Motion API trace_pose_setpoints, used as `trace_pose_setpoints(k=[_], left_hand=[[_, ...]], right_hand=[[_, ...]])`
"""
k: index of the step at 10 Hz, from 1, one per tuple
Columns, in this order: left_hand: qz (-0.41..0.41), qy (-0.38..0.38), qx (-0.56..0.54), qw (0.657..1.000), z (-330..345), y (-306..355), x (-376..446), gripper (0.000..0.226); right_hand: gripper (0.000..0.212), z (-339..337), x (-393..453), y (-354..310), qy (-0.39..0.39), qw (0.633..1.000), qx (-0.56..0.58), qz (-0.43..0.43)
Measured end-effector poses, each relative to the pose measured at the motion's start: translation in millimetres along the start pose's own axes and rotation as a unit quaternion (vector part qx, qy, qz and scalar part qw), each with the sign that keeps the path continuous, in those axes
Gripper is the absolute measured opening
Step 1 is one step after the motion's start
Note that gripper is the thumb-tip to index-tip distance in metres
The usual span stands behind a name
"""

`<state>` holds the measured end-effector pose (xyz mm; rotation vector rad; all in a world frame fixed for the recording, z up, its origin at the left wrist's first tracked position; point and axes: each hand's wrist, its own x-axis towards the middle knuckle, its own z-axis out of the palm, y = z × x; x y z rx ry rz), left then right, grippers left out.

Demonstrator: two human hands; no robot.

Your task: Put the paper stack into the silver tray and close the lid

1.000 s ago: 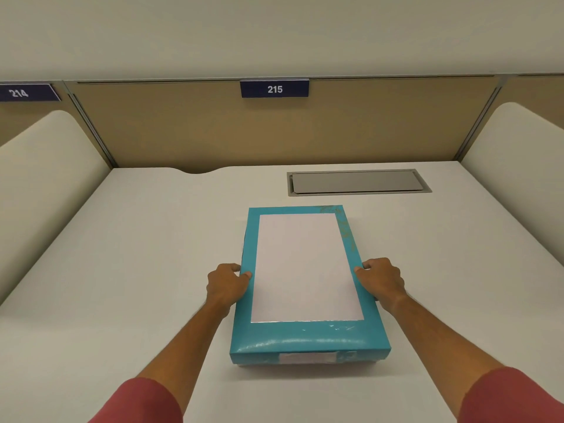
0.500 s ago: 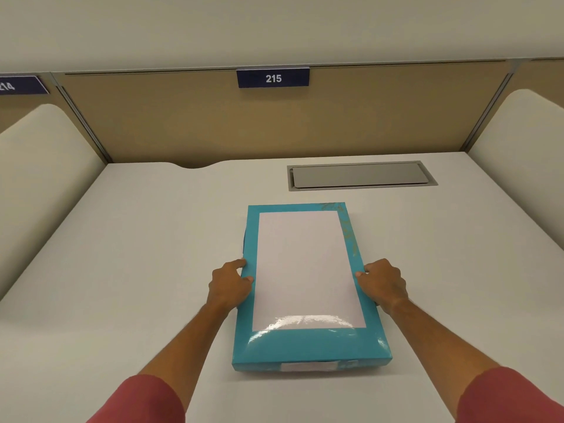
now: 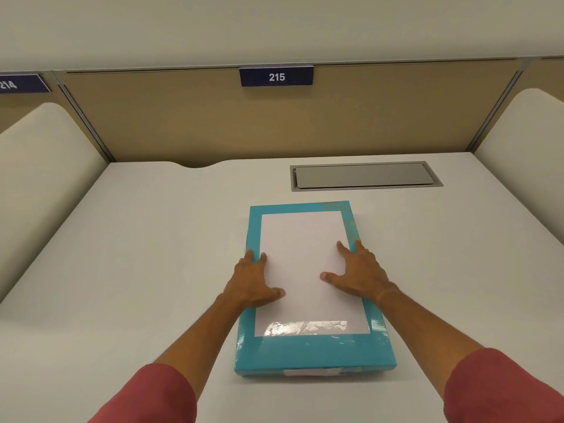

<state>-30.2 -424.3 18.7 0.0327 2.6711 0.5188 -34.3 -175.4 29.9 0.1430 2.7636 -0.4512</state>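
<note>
A teal-wrapped paper stack (image 3: pixel 305 346) with a white panel on top lies flat in the middle of the white desk. My left hand (image 3: pixel 251 280) rests flat on its left edge with the fingers spread. My right hand (image 3: pixel 357 273) lies flat on the right part of the top, fingers apart. Neither hand grips the stack. Beyond the stack, set flush into the desk, is the silver tray (image 3: pixel 364 176) with its lid shut.
The white desk (image 3: pixel 137 254) is bounded by a tan back panel (image 3: pixel 213 123) carrying a sign "215" (image 3: pixel 276 76). Cream side dividers stand at the left (image 3: pixel 39 178) and right (image 3: pixel 525 148). A curved notch cuts the desk's back edge.
Both hands have left the sides of the stack and moved up onto its top, fingers now spread flat. The stack has stayed in place.
</note>
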Motion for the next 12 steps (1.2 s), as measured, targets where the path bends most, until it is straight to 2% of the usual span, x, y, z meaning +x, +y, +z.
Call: trace_pose_setpoints(k=[2,9,10,12], left_hand=[[-0.008,0.001,0.013,1.000,7,-3,8,0.111],[-0.022,0.008,0.018,1.000,8,2,16,0.109],[-0.022,0.015,0.011,1.000,10,2,13,0.108],[0.026,0.119,0.102,0.987,0,4,8,0.097]], right_hand=[[0.100,8,10,2,-0.020,1.000,-0.004,0.008],[0.098,7,21,2,-0.016,1.000,-0.012,-0.002],[0.097,9,17,3,-0.005,1.000,-0.004,-0.002],[0.088,8,7,4,0.106,0.993,-0.037,-0.038]])
